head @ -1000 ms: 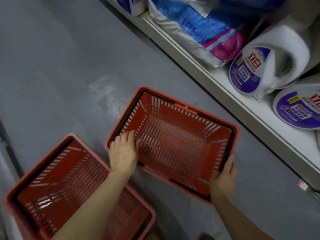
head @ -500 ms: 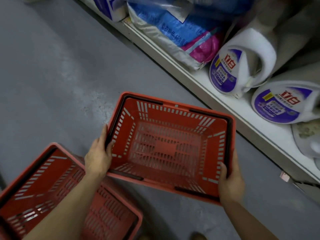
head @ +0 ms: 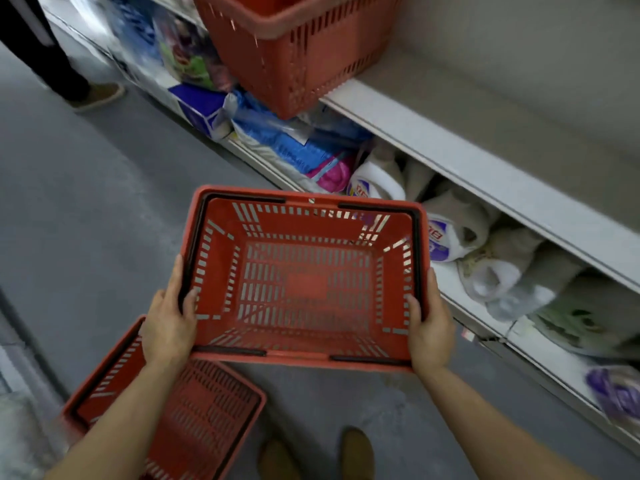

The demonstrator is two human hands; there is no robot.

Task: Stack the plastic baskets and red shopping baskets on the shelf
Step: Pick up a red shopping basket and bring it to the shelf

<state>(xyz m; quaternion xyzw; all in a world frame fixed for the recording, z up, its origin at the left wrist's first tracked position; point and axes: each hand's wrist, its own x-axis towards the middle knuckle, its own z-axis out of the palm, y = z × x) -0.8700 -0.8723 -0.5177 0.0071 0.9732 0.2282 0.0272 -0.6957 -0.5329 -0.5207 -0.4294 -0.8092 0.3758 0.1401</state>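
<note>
Step in hand: carrying one red shopping basket [head: 304,282] up toward the shelf [head: 485,157], judging by how it's held off the floor, roughly level, open side up.

Left hand [head: 168,327] grips the basket's left rim; thumb hooked over the edge to the inside, the other fingers [head: 178,271] lie along the outside wall, pressed together. Right hand [head: 431,327] grips the right rim the same way: thumb inside, fingers curled round the outside. Both pinch the rim wall btw thumb and fingers.

Basket sits near centre of view, in front of the lower shelf w/ detergent bottles [head: 377,181] and bagged goods. Black handles are folded down along the rim.

Target, prob.: the red basket on the shelf [head: 294,50], far and a bit left, its bottom corner overhanging the shelf edge. A second floor basket [head: 180,410] lies near left, under the left forearm, not yet picked up.

Next move calls for: lift higher, swing far-left, line up the held basket w/ the shelf basket's mouth, then lower so it nests. Mouth of the shelf basket is out of frame, so can't tell if anything's inside. Watch the overhang; a nudge could tip it.

Someone else's leg and shoe [head: 97,95] at far left.
</note>
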